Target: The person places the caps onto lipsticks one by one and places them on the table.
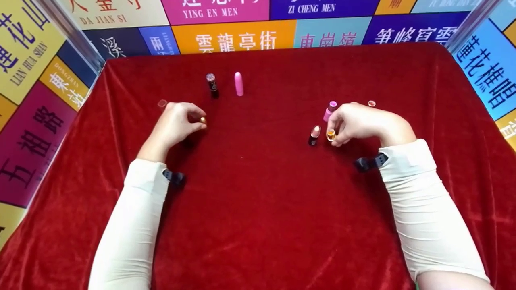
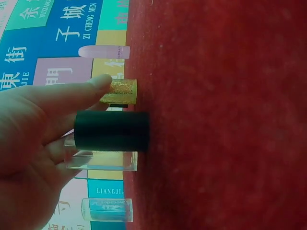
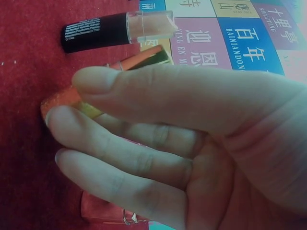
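My left hand (image 1: pixel 179 121) pinches a small gold glittery piece (image 2: pixel 123 91) close to the cloth; whether it is a cap or a base I cannot tell. A black cylinder (image 2: pixel 112 131) and a clear squarish cap (image 2: pixel 129 161) show below it in the left wrist view. My right hand (image 1: pixel 358 125) grips an upright gold lipstick (image 1: pixel 331 135) between thumb and fingers, partly hidden by them in the right wrist view. Left of that hand stands a black lipstick with a pale bullet (image 1: pixel 314 135). A pink lipstick (image 1: pixel 330 110) stands just behind the fingers.
Toward the back stand a black tube (image 1: pixel 212 85) and a pink bullet-shaped tube (image 1: pixel 239 83). A clear cap (image 1: pixel 162 103) is beyond the left hand, and a red-topped item (image 1: pixel 371 104) behind the right. Red velvet cloth (image 1: pixel 250 201) covers the table, with lettered panels around it.
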`<action>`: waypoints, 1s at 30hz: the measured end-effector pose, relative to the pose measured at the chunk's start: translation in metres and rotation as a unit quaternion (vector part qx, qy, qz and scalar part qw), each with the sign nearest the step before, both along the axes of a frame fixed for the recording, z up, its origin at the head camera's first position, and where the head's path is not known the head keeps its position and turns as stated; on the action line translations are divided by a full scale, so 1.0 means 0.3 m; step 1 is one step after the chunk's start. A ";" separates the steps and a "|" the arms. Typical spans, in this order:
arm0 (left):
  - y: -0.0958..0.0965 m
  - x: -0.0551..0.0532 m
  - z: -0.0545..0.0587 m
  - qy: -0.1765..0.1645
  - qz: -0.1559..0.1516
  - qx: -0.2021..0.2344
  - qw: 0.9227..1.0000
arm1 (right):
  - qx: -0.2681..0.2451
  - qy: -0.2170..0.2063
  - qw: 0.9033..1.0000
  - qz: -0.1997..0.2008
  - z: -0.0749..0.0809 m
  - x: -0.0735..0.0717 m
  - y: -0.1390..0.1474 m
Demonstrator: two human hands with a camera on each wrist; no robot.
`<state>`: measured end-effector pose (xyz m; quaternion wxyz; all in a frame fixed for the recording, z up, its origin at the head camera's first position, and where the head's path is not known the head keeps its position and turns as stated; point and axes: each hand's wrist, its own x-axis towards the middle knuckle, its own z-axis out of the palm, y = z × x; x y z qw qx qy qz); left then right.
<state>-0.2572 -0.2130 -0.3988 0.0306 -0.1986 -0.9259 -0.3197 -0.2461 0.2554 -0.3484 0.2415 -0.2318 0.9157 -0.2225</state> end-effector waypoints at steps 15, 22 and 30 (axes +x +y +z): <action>0.043 0.018 0.042 0.038 0.018 0.000 0.999 | 0.009 0.021 1.000 0.002 0.007 0.005 -0.002; 0.070 0.045 0.095 0.102 0.041 0.114 0.987 | 0.006 0.011 1.000 -0.007 0.001 0.003 -0.006; 0.123 0.098 0.172 0.057 0.024 0.326 0.943 | -0.003 0.005 1.000 -0.005 -0.010 -0.001 -0.012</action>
